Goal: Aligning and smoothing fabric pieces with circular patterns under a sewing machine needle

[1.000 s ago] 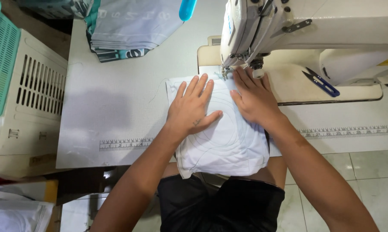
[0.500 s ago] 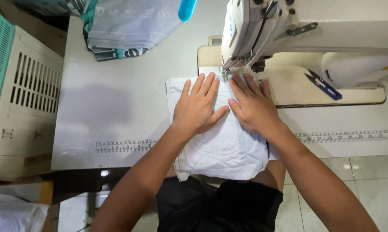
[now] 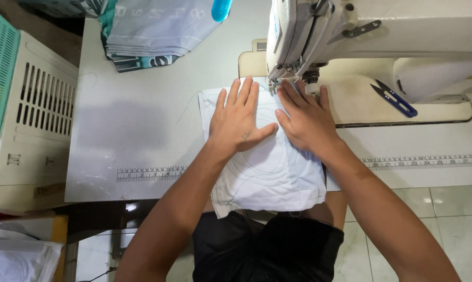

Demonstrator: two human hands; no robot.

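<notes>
1. Head view: you sit at a cream sewing machine [image 3: 382,47], both palms flat on a white fabric piece [image 3: 270,167] spread over the grey table [image 3: 126,130].
2. Your left hand [image 3: 238,122] lies open, fingers spread and pointing far, pressing the cloth down left of the needle; it grasps nothing.
3. Your right hand [image 3: 306,120] lies just beside it, thumbs almost touching, also open and flat, with its fingertips right at the presser foot [image 3: 278,81].
4. The fabric's far edge sits under the machine head, while its near edge hangs over the table's near rim toward your lap. Faint curved lines show across it; whether they are stitching or markings cannot be told.
5. Progress, as a judgement: the piece is placed and held at the needle, and most of its length lies on your side of the foot, so most of the cloth appears yet to pass through.
6. A stack of grey and teal printed cloth [image 3: 152,31] waits at the far left, well apart from your hands.
7. Blue thread snips [image 3: 395,99] rest untouched on the machine bed to the right. A printed ruler strip [image 3: 152,172] runs along the table's near edge.
</notes>
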